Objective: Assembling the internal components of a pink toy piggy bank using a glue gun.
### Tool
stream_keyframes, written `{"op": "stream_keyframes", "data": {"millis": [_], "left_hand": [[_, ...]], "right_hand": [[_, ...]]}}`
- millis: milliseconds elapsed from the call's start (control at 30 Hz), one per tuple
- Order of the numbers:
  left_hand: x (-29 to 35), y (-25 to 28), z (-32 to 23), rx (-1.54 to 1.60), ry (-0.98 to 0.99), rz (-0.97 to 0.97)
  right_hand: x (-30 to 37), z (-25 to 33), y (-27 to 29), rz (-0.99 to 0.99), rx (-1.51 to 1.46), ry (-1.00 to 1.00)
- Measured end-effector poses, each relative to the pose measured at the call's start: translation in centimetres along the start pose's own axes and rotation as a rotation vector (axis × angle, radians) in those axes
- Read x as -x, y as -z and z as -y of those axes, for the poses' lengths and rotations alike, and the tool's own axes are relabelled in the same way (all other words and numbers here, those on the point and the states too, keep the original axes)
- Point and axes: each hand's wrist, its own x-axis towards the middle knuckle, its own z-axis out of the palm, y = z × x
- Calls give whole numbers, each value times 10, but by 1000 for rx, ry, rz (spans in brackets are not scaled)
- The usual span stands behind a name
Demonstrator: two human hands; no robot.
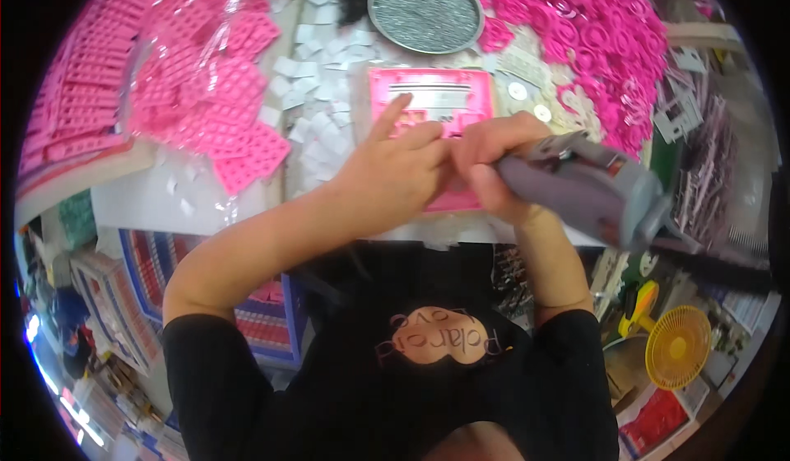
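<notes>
A pink plastic case (481, 90) lies in front of me, its inside facing up, with a pale striped strip across its upper part. My right hand (498, 160) grips a grey handheld power screwdriver (568, 189), tilted with its thick end to the right. The tool's tip is hidden behind my fingers. My left hand (395, 165) rests over the case, index finger stretched onto it and the other fingers bent close to the tool's front end. Whatever those bent fingers pinch is hidden.
Beyond the case stands a round metal dish (426, 12) of small grey pieces. Pink ring-shaped parts (592, 41) pile up at the far right. Left lie white paper-like squares (317, 132) and bagged pink grid panels (197, 66). A yellow fan (677, 347) stands lower right.
</notes>
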Motion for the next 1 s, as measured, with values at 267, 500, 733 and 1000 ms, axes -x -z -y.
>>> {"op": "stream_keyframes", "data": {"millis": [267,500,733,1000], "left_hand": [[4,31,45,398,106,-90],[55,100,174,-458,793,-35],[51,118,133,620,996,-432],[40,75,46,1669,881,-409]], "right_hand": [[-45,15,54,-199,-704,119],[-53,22,89,-385,-541,-25],[-42,41,61,-846,380,193],[-30,53,-8,-197,477,232]]}}
